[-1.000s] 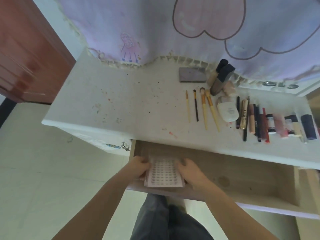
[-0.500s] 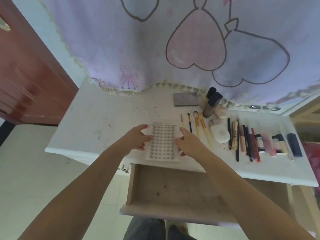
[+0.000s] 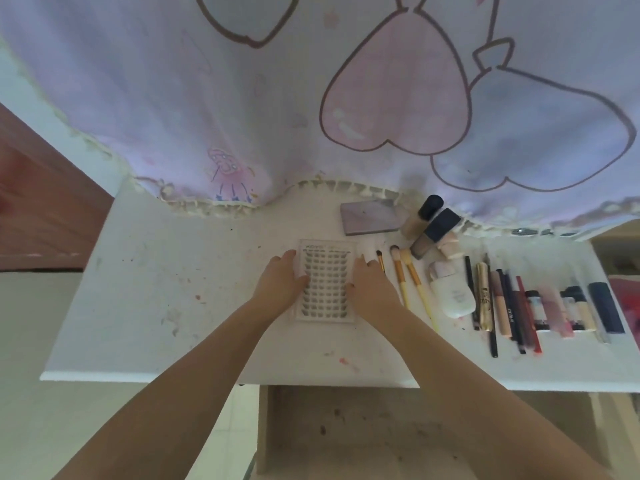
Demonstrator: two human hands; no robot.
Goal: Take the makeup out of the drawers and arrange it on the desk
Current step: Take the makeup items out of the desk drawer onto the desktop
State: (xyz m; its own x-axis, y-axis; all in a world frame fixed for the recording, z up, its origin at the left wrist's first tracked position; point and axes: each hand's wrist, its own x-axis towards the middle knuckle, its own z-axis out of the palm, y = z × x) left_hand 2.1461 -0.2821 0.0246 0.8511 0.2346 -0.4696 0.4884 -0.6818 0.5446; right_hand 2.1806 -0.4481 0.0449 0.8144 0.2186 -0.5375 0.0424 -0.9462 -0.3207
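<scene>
A clear flat case of false lashes (image 3: 325, 281) lies on the white desk (image 3: 166, 292), just left of the makeup row. My left hand (image 3: 281, 282) grips its left edge and my right hand (image 3: 367, 285) its right edge. To the right lie makeup brushes (image 3: 407, 279), a white compact bottle (image 3: 452, 294), pencils, a gold mascara (image 3: 483, 296) and lipsticks (image 3: 554, 311). Foundation bottles (image 3: 431, 233) and a grey palette (image 3: 372, 217) sit at the back. The wooden drawer (image 3: 367, 431) below the desk stands pulled out with nothing visible in it.
A lilac cloth with heart and cartoon prints (image 3: 346, 98) hangs over the desk's back edge. A reddish-brown door (image 3: 41, 202) stands at the left, pale floor tiles (image 3: 52, 410) below. The desk's left half carries only paint stains.
Both hands lifted the lash case out of the drawer and carried it up and forward; it now rests on the desk beside the brushes. The camera tilted upward.
</scene>
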